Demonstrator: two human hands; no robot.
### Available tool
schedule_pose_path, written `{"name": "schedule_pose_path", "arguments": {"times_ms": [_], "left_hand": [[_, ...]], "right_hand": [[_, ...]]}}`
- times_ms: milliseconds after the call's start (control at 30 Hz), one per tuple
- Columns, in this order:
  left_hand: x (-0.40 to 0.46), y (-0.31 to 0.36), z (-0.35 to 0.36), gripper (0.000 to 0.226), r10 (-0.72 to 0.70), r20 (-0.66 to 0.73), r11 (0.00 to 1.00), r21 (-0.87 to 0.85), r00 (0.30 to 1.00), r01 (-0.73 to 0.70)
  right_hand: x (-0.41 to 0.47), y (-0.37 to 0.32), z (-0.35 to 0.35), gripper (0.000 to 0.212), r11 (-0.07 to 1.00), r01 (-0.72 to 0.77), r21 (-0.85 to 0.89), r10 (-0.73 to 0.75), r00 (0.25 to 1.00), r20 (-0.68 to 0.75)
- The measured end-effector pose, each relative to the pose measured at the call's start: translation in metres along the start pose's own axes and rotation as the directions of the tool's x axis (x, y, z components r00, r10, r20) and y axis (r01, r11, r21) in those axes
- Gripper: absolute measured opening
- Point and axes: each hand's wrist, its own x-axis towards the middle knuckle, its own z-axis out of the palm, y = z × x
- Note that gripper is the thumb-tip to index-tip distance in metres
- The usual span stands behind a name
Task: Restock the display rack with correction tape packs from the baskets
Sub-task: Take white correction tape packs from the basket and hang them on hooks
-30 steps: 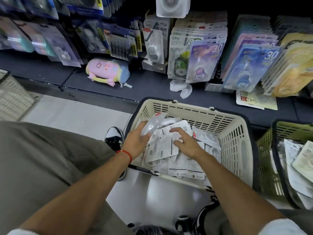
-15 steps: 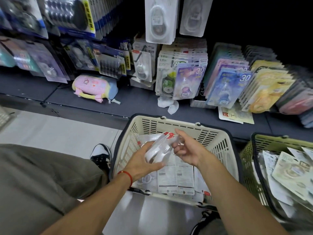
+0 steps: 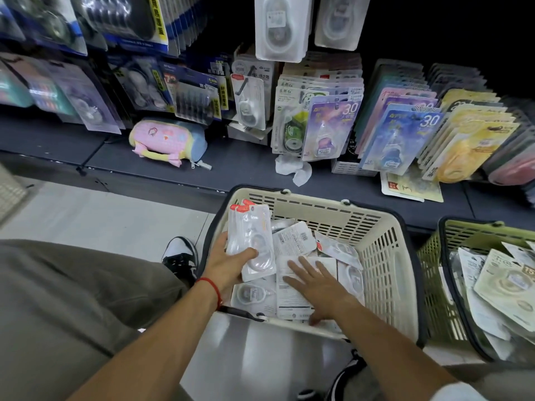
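**Status: left hand holds a stack of packs, right hand flat in the cream basket**

I see my left hand gripping a small stack of correction tape packs, thumb across the front, fingers behind. The stack stands nearly upright over the left side of the cream basket, red-tabbed tops toward the display rack.

My right hand is released: fingers straight and spread, palm down on the loose packs that lie in a heap inside the cream basket. It grasps nothing.

The cream basket sits on the floor against the front edge of the lower shelf. A green basket stands just beside it on the right, also holding packs.

On the lower shelf, rows of carded packs lean against the rack. A pink pouch lies toward the shelf's left, and a crumpled white wrapper lies near its front edge. A red cord circles my left wrist.
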Motion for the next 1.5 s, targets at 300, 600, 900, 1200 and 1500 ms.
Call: {"name": "schedule_pose_path", "arguments": {"times_ms": [300,600,900,1200,1500], "left_hand": [[-0.010,0.007,0.002,0.063,-0.030,0.013,0.991,-0.128,0.999,0.032],[-0.018,0.009,-0.004,0.062,0.002,-0.006,0.995,-0.097,1.000,-0.003],[-0.025,0.011,0.000,0.066,0.004,-0.011,0.999,-0.038,1.000,-0.005],[-0.021,0.010,0.012,0.050,-0.025,0.006,0.998,-0.051,1.000,0.026],[-0.032,0.055,0.038,0.067,0.064,0.288,0.995,-0.091,0.955,-0.040]], "right_hand": [[0.002,0.003,0.004,0.128,0.977,-0.064,-0.203,0.068,0.998,0.013],[0.009,0.012,0.019,0.133,0.962,-0.264,-0.068,0.263,0.965,-0.021],[0.001,0.015,0.009,0.130,0.937,-0.183,0.298,0.192,0.981,0.000],[-0.050,0.063,-0.081,0.023,-0.050,0.227,0.973,0.636,0.758,-0.145],[-0.083,0.080,-0.197,0.009,0.181,0.358,0.916,0.486,0.777,-0.400]]}}
